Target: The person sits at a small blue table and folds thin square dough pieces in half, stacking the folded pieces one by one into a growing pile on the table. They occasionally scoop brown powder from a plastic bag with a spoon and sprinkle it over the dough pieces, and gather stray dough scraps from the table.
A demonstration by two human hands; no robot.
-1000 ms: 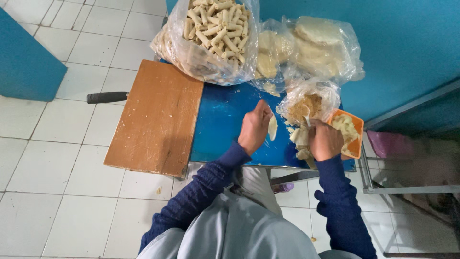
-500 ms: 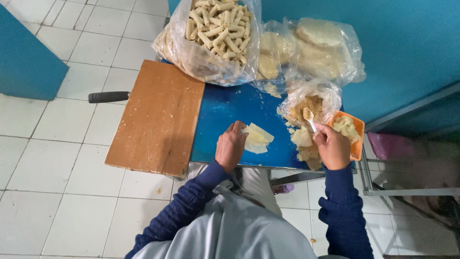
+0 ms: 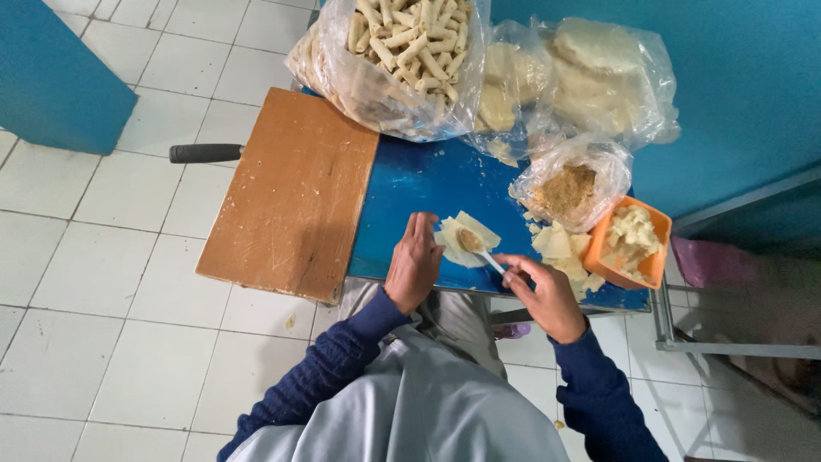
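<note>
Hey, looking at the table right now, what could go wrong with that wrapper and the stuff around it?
The wrapper lies close to the front edge of the blue table; a nudge from the left hand might slide it off. The spoon in the right hand could spill filling off the wrapper. The orange bowl sits at the table's corner and could get knocked by an elbow.

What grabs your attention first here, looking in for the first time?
The bulging clear bag of pale rolled sticks at the far edge of the blue table. Nearer, the left hand steadies a thin wrapper while the right hand spoons brown filling onto it.
</note>
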